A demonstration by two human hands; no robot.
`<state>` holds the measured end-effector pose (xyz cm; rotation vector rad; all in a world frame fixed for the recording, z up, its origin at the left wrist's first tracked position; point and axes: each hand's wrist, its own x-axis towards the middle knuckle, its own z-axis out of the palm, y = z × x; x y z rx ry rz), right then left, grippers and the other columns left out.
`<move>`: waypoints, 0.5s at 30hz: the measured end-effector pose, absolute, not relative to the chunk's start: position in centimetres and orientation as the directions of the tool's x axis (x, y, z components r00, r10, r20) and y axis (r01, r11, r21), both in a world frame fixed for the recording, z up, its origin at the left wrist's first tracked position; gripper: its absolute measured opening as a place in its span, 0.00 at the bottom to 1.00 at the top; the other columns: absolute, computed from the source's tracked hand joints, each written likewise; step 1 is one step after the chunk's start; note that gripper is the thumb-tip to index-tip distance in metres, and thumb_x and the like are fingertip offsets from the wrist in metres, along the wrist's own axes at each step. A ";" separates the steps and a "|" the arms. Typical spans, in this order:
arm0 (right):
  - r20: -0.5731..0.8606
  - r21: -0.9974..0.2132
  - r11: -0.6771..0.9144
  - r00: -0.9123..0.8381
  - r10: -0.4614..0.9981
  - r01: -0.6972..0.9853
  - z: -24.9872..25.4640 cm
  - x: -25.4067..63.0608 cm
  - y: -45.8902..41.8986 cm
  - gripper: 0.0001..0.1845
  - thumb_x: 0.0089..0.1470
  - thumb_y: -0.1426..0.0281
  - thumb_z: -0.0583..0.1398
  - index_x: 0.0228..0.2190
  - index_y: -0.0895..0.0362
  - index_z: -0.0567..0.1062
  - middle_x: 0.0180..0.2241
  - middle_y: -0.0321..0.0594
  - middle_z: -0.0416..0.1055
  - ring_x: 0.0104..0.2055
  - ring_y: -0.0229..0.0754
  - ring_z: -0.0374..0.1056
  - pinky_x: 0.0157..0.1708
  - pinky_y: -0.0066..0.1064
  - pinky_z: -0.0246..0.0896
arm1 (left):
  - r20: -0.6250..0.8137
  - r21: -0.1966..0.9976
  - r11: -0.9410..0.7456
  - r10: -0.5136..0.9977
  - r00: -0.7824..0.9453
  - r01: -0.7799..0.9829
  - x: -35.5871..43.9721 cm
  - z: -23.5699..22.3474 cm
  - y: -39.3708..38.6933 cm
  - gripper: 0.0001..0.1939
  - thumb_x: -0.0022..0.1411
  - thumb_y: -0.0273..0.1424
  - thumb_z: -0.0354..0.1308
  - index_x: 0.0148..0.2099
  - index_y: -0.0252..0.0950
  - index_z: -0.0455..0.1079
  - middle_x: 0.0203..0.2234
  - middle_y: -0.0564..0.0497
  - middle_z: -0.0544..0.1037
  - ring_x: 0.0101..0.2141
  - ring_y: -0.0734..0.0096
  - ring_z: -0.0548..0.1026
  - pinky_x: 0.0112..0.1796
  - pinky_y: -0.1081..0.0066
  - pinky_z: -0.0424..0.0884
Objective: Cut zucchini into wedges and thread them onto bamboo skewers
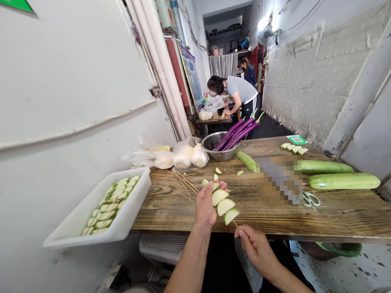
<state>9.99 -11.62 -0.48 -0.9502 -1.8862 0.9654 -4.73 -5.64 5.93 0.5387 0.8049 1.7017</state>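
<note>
My left hand (204, 203) is closed around one end of a row of half-round zucchini slices (225, 205), green-skinned and pale inside. A thin wooden skewer (236, 224) runs out of the nearest slice. Its bare end is pinched between the thumb and fingers of my right hand (258, 250). The skewer's far end is hidden by the slices and my left hand. Just beyond that hand a few loose zucchini pieces (218, 170) lie on the wooden table (200, 219). Bare skewers (183, 182) are spread to the left.
A white tray (142, 203) of skewered slices stands left. Behind are bagged white vegetables (183, 158) and a steel bowl (212, 152) with eggplants (239, 132). Right: a pixelated blade-like shape (280, 181), scissors (310, 199), whole zucchinis (345, 181), more slices (293, 148). A person (241, 90) bends over another table.
</note>
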 end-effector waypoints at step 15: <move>0.352 -0.847 0.461 -0.371 0.859 0.264 -0.2 9.9 -10.4 0.16 0.60 0.64 0.46 0.29 0.57 0.67 0.17 0.30 0.52 0.19 0.33 0.52 0.20 0.24 0.48 | -0.006 0.673 -0.085 0.993 -0.120 -0.735 -5.3 5.8 -6.2 0.24 0.57 0.48 0.50 0.43 0.33 0.68 0.40 0.42 0.74 0.42 0.61 0.73 0.41 0.61 0.70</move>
